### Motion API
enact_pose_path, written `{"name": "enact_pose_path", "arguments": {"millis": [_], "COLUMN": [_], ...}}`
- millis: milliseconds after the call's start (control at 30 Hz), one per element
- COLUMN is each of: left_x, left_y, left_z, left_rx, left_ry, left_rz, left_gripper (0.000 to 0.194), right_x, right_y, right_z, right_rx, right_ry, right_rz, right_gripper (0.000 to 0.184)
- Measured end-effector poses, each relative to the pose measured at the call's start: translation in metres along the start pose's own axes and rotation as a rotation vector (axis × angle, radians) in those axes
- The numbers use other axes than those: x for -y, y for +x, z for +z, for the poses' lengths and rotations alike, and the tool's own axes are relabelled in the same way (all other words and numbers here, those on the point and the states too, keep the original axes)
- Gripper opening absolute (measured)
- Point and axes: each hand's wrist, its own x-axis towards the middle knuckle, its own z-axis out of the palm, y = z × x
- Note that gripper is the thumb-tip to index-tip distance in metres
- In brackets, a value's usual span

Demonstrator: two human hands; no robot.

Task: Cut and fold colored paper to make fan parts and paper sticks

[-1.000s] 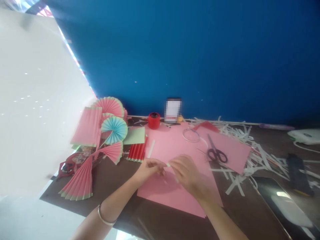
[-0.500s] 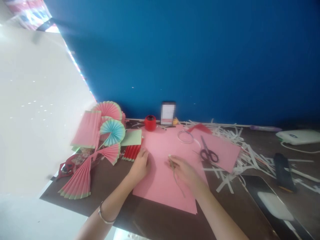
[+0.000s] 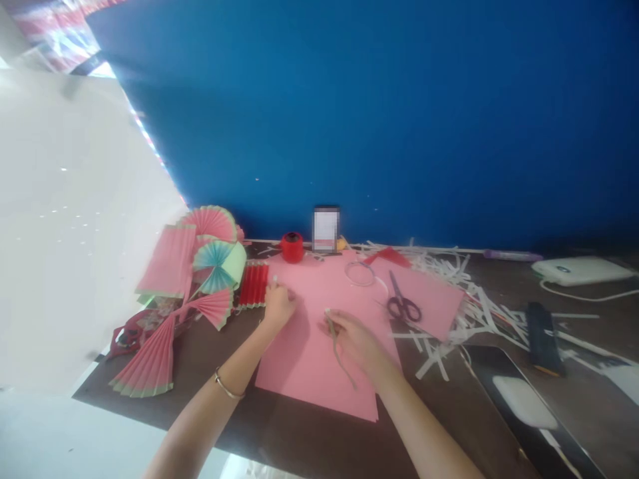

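My left hand (image 3: 279, 307) has its fingers closed at the right edge of a red pleated paper (image 3: 253, 286); its fingertips are partly hidden. Between the thumb and fingers of my right hand (image 3: 353, 338) is a narrow greenish-grey strip (image 3: 341, 359), hanging down with its whitish end at the top. Both hands are over a large pink sheet (image 3: 319, 386). Left of the red paper stand a blue pleated fan (image 3: 214, 265) with a pale green paper (image 3: 236, 263) bent against it, and pink pleated fans (image 3: 152, 356) with green edges.
Scissors (image 3: 402, 303) lie on a smaller pink sheet (image 3: 439, 293) at right, beside a ring (image 3: 359, 264) and scattered white paper strips (image 3: 476, 303). At the back are a red tape roll (image 3: 292, 248) and a propped phone (image 3: 326, 229). A dark device (image 3: 482, 372) lies front right.
The pale green paper has shifted left off the red pleated paper and bends against the blue fan. My left hand has shifted slightly left. My right hand still holds the strip.
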Motion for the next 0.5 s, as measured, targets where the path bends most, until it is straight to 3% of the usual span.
{"name": "enact_pose_path", "arguments": {"millis": [100,267,400,500], "left_x": [-0.003,0.001,0.008,0.009], "left_y": [-0.004,0.003,0.005,0.001], "left_z": [0.0,0.001,0.01,0.018], "left_rx": [-0.04,-0.021,-0.027,0.093], "left_ry": [0.066,-0.067,-0.522,-0.991], "left_rz": [-0.038,-0.067,0.034,0.067], "left_gripper": [0.048,0.036,0.03,0.039], "right_x": [0.003,0.011,0.012,0.015], "right_y": [0.001,0.0,0.0,0.001], "right_z": [0.002,0.006,0.006,0.006], "right_rx": [-0.013,-0.033,-0.018,-0.025], "right_ry": [0.246,0.34,0.361,0.372], "right_rz": [0.249,0.302,0.309,0.341], "right_gripper": [0.021,0.016,0.015,0.016]}}
